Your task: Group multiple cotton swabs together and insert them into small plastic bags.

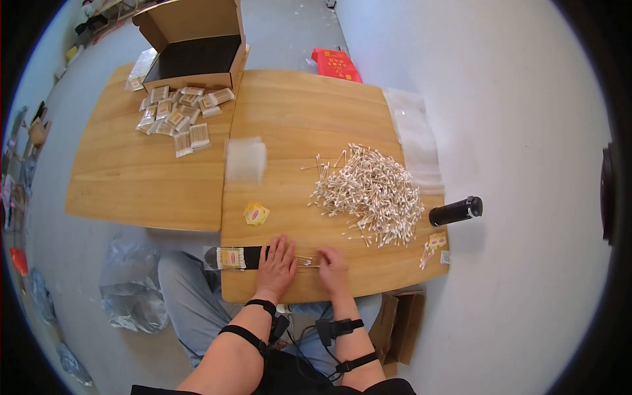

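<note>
Overhanging the left edge of the wooden tabletop (296, 118), a clear-wrapped packet of cotton swabs (230, 258) with a yellow label lies on a black strip (253, 257). The left hand (278, 263) rests palm down over the strip's right part, fingers extended, slightly spread. Just right of it, between both hands, a few loose cotton swabs (303, 261) lie with long axes roughly left to right, their left ends meeting the left hand's edge. The right hand (334, 268), blurred, sits at their right ends, fingers curled; whether these grip a swab cannot be determined. Beyond and rightward lies the swab heap (375, 191).
</note>
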The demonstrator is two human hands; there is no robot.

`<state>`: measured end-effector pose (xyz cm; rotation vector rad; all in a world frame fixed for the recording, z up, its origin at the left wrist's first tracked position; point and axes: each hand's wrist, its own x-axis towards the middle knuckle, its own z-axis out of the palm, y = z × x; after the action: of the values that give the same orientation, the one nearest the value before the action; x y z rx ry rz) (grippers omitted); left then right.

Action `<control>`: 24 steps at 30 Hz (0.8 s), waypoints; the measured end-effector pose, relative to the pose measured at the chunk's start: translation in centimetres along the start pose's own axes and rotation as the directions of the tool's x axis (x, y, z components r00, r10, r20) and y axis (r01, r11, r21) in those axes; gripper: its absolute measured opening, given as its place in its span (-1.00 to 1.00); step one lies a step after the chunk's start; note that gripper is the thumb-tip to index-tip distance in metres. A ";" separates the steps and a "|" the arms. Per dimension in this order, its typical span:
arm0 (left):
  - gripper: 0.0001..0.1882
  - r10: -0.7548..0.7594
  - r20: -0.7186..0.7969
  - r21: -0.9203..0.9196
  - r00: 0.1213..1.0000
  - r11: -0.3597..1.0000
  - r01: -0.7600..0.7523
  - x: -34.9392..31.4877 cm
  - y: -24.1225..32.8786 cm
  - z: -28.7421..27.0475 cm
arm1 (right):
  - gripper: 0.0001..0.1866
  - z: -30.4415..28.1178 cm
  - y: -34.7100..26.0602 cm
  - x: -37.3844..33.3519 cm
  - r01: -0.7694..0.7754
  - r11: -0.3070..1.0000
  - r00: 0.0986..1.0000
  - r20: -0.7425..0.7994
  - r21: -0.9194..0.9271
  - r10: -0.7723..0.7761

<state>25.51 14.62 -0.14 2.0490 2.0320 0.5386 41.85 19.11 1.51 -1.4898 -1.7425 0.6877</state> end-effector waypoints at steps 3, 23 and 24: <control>-0.42 -0.005 0.017 0.009 1.000 1.000 0.005 0.0 0.0 0.2 | -0.75 -3.3 2.8 1.6 -0.019 0.937 0.976 -0.210 -0.348 -0.058; -0.46 0.006 -0.002 0.016 1.000 1.000 -0.005 -0.6 0.1 1.1 | -0.96 -3.7 3.0 5.8 0.234 0.775 0.970 0.093 -0.587 -0.223; -0.46 -0.009 0.026 0.020 1.000 1.000 0.009 -0.4 0.2 0.9 | -0.97 -2.9 1.8 5.5 0.252 0.794 0.967 0.120 -0.554 -0.224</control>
<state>26.10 14.31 -0.93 2.0461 2.0387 0.4890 44.93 24.63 2.80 -1.5858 -2.2521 0.0583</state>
